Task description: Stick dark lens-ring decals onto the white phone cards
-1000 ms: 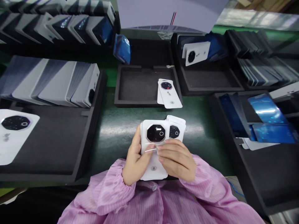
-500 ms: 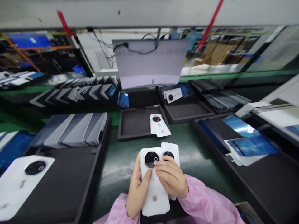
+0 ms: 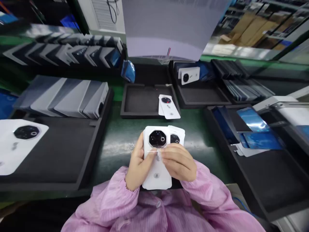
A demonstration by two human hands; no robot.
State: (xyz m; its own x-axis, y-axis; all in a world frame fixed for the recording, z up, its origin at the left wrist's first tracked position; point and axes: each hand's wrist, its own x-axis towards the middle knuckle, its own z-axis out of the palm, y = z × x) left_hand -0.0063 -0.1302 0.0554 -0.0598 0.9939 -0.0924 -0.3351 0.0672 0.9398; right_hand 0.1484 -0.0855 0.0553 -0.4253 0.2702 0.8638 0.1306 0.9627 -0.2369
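My left hand [image 3: 137, 166] grips the left edge of a white phone back cover [image 3: 156, 161] with a black octagonal camera ring, held upright over the green bench. My right hand [image 3: 180, 161] pinches a thin clear film strip [image 3: 156, 151] just below the camera ring. Behind this cover, more white covers [image 3: 177, 137] are fanned to the right in the same grip. Both sleeves are pink.
A black foam tray [image 3: 142, 100] ahead carries a small pile of white covers [image 3: 169, 108]. On the left tray [image 3: 60, 154] lie a white cover [image 3: 19, 145] and grey stacked covers [image 3: 65, 98]. Right trays hold blue film sheets [image 3: 256, 129] and dark stacks [image 3: 243, 83].
The camera tipped up half a second ago and has come back down. My hands stay on the same white cover, right fingers still pinching at the film below the camera ring.
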